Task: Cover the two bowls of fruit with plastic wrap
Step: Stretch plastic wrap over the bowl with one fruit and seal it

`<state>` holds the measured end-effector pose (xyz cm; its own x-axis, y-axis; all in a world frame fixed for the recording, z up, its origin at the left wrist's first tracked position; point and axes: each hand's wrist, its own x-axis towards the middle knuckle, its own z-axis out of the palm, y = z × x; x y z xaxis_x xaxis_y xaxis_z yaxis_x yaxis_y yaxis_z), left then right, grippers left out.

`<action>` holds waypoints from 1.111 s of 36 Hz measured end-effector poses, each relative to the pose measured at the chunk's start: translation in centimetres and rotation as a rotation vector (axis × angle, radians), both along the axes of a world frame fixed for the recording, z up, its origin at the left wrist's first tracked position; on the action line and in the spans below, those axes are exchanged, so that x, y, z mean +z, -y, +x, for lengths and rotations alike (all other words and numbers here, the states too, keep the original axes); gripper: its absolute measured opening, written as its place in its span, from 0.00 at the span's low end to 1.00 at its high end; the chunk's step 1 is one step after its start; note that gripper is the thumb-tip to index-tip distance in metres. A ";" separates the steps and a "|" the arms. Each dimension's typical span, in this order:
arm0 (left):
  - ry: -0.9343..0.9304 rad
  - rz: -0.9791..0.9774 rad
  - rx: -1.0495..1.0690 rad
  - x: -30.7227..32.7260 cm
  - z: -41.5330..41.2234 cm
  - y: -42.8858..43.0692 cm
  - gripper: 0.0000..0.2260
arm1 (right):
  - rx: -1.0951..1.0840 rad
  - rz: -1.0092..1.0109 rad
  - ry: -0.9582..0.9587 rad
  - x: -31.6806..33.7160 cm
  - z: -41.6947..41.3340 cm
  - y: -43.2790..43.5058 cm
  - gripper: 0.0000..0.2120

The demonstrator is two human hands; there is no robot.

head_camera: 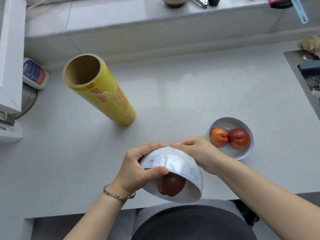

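Note:
I hold a white bowl tilted toward me over the counter's front edge, its mouth facing me, with a dark red fruit showing inside under clear wrap. My left hand grips the bowl's left side, thumb on the rim. My right hand curls over its far right side, fingers pinching wrap against the bowl's bottom. A second white bowl stands on the counter to the right, uncovered, holding an orange fruit and a red fruit. The yellow plastic wrap roll stands upright at the left.
A white bottle lies at the far left beside a white appliance. A sink edge runs along the right. A raised ledge at the back carries several small items. The grey counter stretches between roll and bowls.

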<state>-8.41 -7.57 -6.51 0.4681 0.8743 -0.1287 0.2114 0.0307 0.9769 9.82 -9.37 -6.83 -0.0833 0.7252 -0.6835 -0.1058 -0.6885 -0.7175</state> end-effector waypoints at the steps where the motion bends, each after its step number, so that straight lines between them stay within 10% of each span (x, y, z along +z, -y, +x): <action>1: 0.003 -0.001 -0.004 0.0 0.0 0.1 0.24 | 0.032 -0.046 -0.023 0.1 0.1 0.1 0.10; 9: 0.034 -0.005 -0.010 0.0 -0.2 0.8 0.24 | 0.165 -0.103 0.047 0.0 1.2 0.8 0.02; 14: 0.014 0.022 0.044 -0.1 -0.8 0.7 0.24 | 0.041 0.198 0.419 1.4 3.8 0.7 0.09; 17: -0.005 0.031 0.064 -0.1 -0.9 0.5 0.24 | 0.073 0.390 0.269 3.7 3.6 1.7 0.07; 24: -0.016 0.026 0.063 0.3 -0.3 0.5 0.29 | 0.428 0.362 0.316 3.4 0.8 3.4 0.39; 40: 0.097 -0.295 0.267 -0.2 1.1 0.5 0.29 | 0.034 0.251 -0.163 1.1 1.9 2.9 0.25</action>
<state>-7.33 -8.07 -6.76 0.2521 0.8987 -0.3589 0.0652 0.3542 0.9329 11.67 -12.26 -5.75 -0.2044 0.8649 -0.4585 -0.2139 -0.4966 -0.8412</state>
